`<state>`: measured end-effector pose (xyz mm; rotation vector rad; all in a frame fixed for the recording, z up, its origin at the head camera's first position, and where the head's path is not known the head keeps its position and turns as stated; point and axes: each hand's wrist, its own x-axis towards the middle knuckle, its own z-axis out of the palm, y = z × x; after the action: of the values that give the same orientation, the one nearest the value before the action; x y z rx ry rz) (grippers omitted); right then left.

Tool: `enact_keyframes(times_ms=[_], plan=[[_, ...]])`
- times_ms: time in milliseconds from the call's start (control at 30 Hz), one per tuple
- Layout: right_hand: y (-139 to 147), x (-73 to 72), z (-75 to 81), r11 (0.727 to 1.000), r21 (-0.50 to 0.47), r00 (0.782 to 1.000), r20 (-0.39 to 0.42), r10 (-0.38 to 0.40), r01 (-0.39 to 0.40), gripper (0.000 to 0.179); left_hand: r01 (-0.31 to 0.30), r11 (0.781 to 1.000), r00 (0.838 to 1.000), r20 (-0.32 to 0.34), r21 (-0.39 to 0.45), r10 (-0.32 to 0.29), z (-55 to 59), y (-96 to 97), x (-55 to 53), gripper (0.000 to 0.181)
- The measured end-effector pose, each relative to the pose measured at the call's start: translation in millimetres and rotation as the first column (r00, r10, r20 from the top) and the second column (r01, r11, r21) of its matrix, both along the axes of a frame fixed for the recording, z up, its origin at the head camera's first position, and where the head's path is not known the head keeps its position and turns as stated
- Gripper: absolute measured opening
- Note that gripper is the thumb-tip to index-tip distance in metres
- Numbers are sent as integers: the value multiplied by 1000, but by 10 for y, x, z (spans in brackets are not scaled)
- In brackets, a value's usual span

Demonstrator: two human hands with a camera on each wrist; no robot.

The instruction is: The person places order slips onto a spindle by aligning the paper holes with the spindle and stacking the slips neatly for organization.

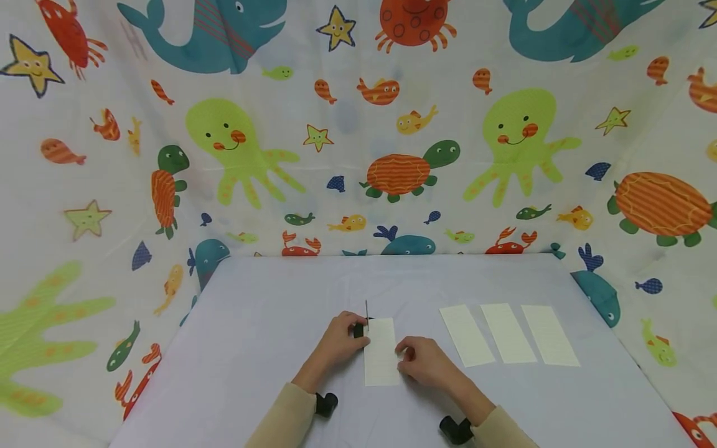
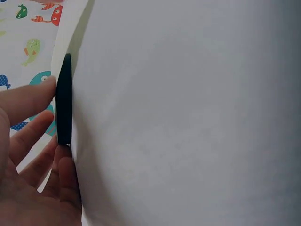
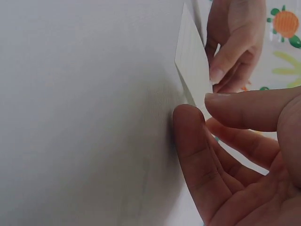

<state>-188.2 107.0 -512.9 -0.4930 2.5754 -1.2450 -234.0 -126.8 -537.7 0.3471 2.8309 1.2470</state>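
A pale cream lined paper strip (image 1: 382, 358) lies upright in front of me on the white table. At its upper left edge my left hand (image 1: 338, 339) holds a flat black object (image 2: 65, 101), with a thin dark line (image 1: 366, 309) jutting up beside it. The left thumb (image 2: 35, 96) presses along the object's side at the paper, and the other fingers bend at its lower end. The object's kind is partly hidden by the hand and paper. My right hand (image 1: 426, 361) pinches the strip's right edge between thumb and index finger; the paper (image 3: 194, 61) tilts up there.
To the right, three more cream strips lie side by side: a left one (image 1: 467, 336), a middle one (image 1: 508, 333) and a right one (image 1: 550, 336). A curtain (image 1: 336, 180) printed with sea animals hangs behind the white table (image 1: 252, 298) and along its sides.
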Motion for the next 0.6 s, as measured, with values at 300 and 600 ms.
enact_keyframes(times_ms=[300,600], plan=[[330,-62,132,989,129,990,-114,81,-66,16,8,999,1000,-7,49,-8,17,42,-36,31],[659,-221,289,964,244,984,-110,139,-109,15,0,999,1000,3,50,0,56,37,-39,31]])
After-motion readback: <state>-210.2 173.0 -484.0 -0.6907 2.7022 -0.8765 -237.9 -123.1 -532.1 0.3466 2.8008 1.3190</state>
